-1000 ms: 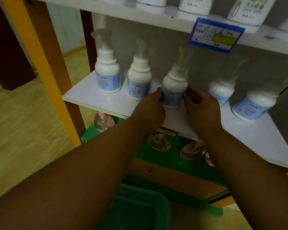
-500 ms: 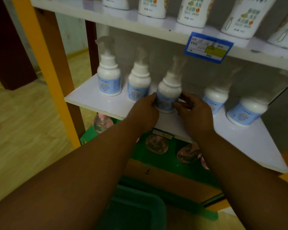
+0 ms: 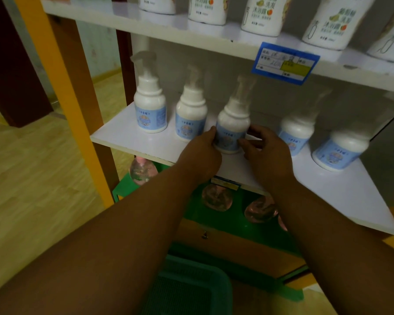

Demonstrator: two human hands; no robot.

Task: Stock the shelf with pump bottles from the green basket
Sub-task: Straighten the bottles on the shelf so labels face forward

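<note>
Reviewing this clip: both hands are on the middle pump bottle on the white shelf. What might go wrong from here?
1. The held pump bottle stands close to its left neighbour; the left hand might nudge that one over.
2. It stands nearer the white shelf front edge than the others, so a slip may drop it.

Both bare forearms reach up and forward from the lower edge of the view, converging on the third pump bottle [image 3: 232, 130] from the left, which serves as the landmark. The left hand [image 3: 201, 153] sits on that bottle's left side, back of the hand toward the camera, its thumb lying against the label. The right hand [image 3: 267, 152] sits on the bottle's right side, fingers [image 3: 248, 142] curled and touching the label low down, thumb raised just beside the bottle's shoulder. Both wrists are fairly straight, below and nearer the camera than the bottle. The hands do not touch each other.
</note>
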